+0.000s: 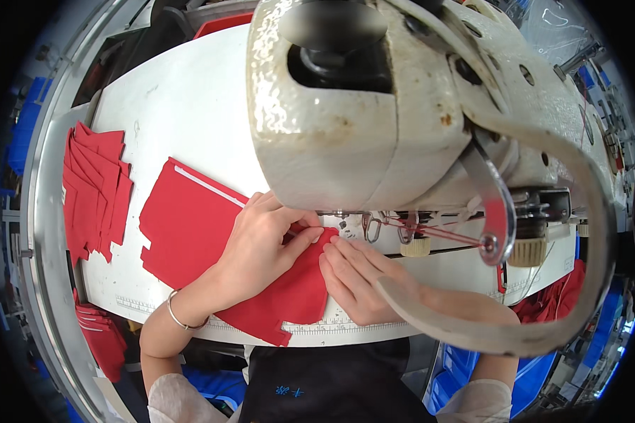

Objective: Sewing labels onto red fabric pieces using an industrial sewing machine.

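Note:
A red fabric piece (190, 225) with a white strip (208, 185) along its upper edge lies on the white table, beside the sewing machine head (331, 148). My left hand (264, 236) rests on this fabric, thumb and index finger pinching its edge close under the machine head. At the same edge, my right hand (363, 278) has its fingertips pressed together on the cloth's right corner. The needle area is mostly hidden behind the machine head. Red thread (448, 236) runs through the metal take-up lever (497, 211) to the right of my hands.
A stack of red cut pieces (95, 194) lies at the table's left edge, with more red pieces (100, 335) hanging below it. A curved beige bar (473, 338) arches over my right forearm. Blue bins (466, 370) and red cloth (554, 296) sit at lower right.

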Demonstrator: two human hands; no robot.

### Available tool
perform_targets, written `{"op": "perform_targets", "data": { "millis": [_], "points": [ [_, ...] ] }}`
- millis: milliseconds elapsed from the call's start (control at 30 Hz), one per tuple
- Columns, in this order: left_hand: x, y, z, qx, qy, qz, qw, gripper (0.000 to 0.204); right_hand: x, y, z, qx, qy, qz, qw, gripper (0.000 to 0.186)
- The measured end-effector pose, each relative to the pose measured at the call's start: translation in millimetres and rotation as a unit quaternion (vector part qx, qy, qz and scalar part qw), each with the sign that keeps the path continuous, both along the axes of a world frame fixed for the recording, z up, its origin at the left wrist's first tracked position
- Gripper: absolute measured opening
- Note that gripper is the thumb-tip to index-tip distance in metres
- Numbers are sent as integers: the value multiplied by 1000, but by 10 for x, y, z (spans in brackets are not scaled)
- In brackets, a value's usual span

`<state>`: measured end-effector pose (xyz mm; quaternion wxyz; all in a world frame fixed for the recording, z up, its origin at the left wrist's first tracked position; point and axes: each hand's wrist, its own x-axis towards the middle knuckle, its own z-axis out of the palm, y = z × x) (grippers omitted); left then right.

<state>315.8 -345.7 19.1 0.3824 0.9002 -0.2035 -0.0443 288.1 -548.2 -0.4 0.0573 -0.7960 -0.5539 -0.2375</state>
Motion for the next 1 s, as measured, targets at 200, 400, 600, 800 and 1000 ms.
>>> {"op": "perform_targets", "data": {
  "millis": [200,400,600,800,1000],
  "points": [
    [7,-14,58,15,-9,-6,1000,6,-11,-7,-87,11,-35,-3,999,34],
    [-15,-16,34,1,0,9,1000,7,-3,-7,-89,9,-46,-1,999,33],
    [14,-11,23,-8,-11,-6,1000,7,3,-10,-79,0,-45,-2,999,33],
    [-1,-16,0,4,-11,1,1000,6,20,-22,-46,-22,-60,10,998,34],
    [-4,-31,27,14,-29,1,999,5,32,-39,57,-96,-90,11,991,36]
  ]
}}
